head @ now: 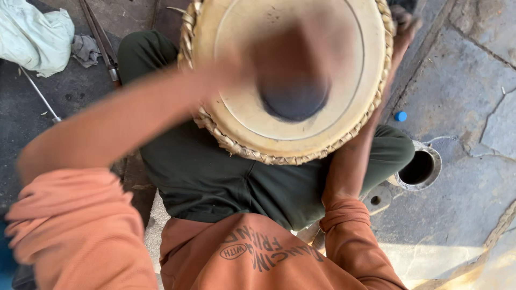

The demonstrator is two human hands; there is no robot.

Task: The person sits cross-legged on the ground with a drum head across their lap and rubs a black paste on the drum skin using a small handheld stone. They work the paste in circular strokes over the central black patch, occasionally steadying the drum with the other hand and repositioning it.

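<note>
Pressing blurred left hand (279,59) on drum (322,123) skin; right hand (404,24) gripping rim.

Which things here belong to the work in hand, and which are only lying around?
In use: drum; left hand, blurred over the drumhead; right hand at the far rim.

Lying about: blue cap; metal ring; white cloth; metal rod.

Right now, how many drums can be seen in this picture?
1. A single drum with a braided rim rests on the person's lap, top centre. The blurred left hand is over its skin. Others may lie outside the frame.
</note>
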